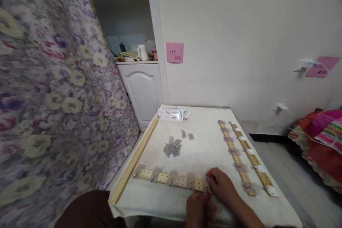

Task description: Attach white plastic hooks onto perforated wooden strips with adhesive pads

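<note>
A wooden strip (181, 181) with drilled holes lies crosswise near the table's front edge. Several clear adhesive hooks (172, 179) are set along it, each a transparent square with a metal hook. At its right end, my left hand (198, 206) is closed on the strip from the near side. My right hand (220, 184) pinches a clear hook (207, 186) at that same end; the fingers partly cover it. Beyond the strip lies a pile of loose clear hooks (172, 147), with one more loose hook (191, 136) and another close by.
Two more strips lie on the right: one with clear hooks (235, 155), one with white hooks (252, 156). A bare strip (136, 158) runs along the left edge. Packaging (170, 114) rests at the back of the cloth-covered table (203, 121). A floral curtain (53, 89) hangs left.
</note>
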{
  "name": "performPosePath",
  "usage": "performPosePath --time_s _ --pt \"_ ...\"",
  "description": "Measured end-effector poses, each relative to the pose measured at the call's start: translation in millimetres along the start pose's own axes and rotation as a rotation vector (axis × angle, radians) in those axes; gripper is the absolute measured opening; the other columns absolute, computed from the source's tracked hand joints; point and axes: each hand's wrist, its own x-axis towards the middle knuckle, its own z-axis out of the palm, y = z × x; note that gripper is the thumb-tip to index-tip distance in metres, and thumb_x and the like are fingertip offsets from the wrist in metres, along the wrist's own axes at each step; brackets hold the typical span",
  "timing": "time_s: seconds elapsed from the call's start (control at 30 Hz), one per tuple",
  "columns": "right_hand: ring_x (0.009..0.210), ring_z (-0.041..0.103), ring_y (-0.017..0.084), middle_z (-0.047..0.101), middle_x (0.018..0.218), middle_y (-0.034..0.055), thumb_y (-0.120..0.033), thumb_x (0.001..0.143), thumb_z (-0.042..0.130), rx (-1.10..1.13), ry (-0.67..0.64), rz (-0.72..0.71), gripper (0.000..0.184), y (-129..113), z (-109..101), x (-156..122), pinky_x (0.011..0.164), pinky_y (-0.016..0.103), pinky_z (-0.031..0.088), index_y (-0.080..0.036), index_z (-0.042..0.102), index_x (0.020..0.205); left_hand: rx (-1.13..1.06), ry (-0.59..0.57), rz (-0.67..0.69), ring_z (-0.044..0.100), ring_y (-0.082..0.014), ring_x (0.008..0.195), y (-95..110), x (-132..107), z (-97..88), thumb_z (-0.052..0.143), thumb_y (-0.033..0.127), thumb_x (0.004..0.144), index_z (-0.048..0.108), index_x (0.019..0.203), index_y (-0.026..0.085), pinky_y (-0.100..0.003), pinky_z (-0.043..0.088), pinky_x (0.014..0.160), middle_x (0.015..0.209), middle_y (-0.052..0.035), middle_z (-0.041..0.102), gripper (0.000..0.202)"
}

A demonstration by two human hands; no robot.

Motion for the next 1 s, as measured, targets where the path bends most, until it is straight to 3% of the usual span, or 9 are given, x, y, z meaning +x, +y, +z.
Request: performPosePath --time_s 1.0 --pt "0.078 0.057 0.017 0.061 0.084 0.0043 -0.022 0.068 0.052 0.044 -0.074 0.006 0.029 0.1 -6.2 -7.9 0.071 0.028 0.042 -0.018 0.06 0.095 0.123 0.068 0.007 0.047 -0.0115 0.028 2.3 -0.4 3.0 0.052 0.051 0.065 0.053 0.066 0.017 -0.023 0.02 0.031 0.05 -0.003 0.063 0.034"
